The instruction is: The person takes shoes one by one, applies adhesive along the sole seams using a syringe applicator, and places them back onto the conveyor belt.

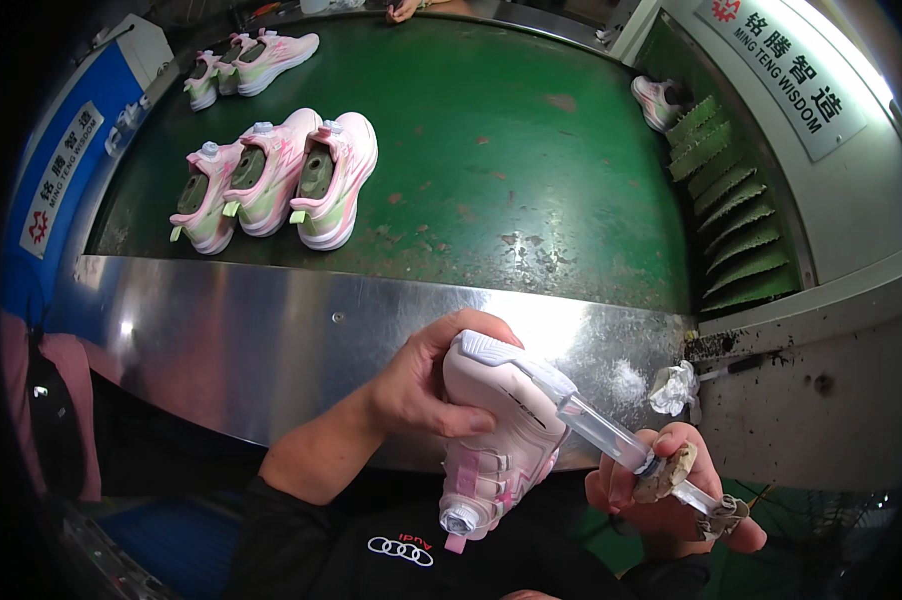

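My left hand (pixel 421 390) is closed round the toe end of a pink and white sneaker (pixel 506 425), tilted above the metal ledge. The white sole edge faces up and right, and a round dial sits at the lower end of the upper. My right hand (pixel 671 490) is wrapped round a clear plastic syringe (pixel 611 436) with worn, tape-like wrapping at its flange and plunger end. The thumb lies by the plunger end. The syringe tip meets or nearly meets the seam between sole and upper; contact is hard to tell.
A green belt (pixel 501 150) stretches beyond the metal ledge (pixel 231 330). Three matching sneakers (pixel 346 185) stand at left, more (pixel 276 62) farther back. Another sneaker (pixel 655 104) lies beside green flaps (pixel 736 200) at right. Crumpled white paper (pixel 673 388) is near my right hand. Another person's hand (pixel 403 10) shows at the far edge.
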